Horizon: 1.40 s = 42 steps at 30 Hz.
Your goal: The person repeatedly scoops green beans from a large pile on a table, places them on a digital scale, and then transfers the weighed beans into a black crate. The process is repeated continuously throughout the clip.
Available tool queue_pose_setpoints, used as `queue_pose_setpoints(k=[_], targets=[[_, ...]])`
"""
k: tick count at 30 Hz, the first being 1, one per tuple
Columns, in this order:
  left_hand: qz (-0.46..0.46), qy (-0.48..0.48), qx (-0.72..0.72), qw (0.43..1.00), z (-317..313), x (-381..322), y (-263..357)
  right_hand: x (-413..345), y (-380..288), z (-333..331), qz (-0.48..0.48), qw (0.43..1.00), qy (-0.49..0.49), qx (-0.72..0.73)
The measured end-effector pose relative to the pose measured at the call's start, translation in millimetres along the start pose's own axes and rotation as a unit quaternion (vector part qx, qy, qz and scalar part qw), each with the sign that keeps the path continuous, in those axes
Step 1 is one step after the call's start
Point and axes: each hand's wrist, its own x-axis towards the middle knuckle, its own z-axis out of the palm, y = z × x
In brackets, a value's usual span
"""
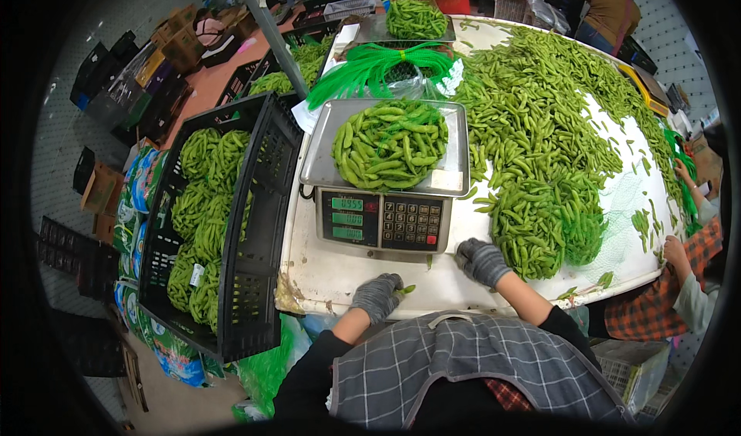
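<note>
My left hand, in a grey knit glove, holds a green bean pod at the table's near edge. My right hand, gloved alike, rests with curled fingers on the white table, just right of the scale's keypad; whether anything is under it is hidden. Ahead stands a digital scale with a metal pan. A green net bag filled with bean pods lies on the pan. Right of my right hand are filled net bags of pods, beside a big heap of loose pods.
A black plastic crate with several filled net bags stands left of the table. Behind the scale lies a bundle of green net sleeves. A second scale pan bears another bag. Co-workers stand at the far side and at the right.
</note>
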Motion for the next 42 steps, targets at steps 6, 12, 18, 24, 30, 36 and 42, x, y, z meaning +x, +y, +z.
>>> queue_pose_setpoints(k=[6, 12, 18, 24, 30, 36, 42], targets=[[0.217, 0.207, -0.098, 0.949, -19, 24, 73, -23, -53, -26, 0.037, 0.565, -0.125, 0.815], [0.262, 0.169, -0.060, 0.948, -88, 33, 103, -16, -48, -87, 0.084, 0.737, 0.063, 0.668], [0.158, 0.380, -0.426, 0.805, -212, 40, 118, 12, -73, -241, -0.216, 0.645, 0.281, 0.677], [0.064, 0.138, -0.472, 0.869, -225, 103, 144, 127, -106, -216, -0.196, 0.686, 0.123, 0.690], [0.066, 0.193, -0.762, 0.615, -215, 139, 109, 153, -73, -178, -0.092, 0.712, 0.111, 0.688], [0.119, -0.097, -0.761, 0.631, -214, 116, 89, 183, 11, -143, -0.040, 0.841, 0.208, 0.498], [0.038, 0.006, -0.566, 0.824, -212, 88, 94, 112, 49, -212, -0.027, 0.725, 0.085, 0.683]])
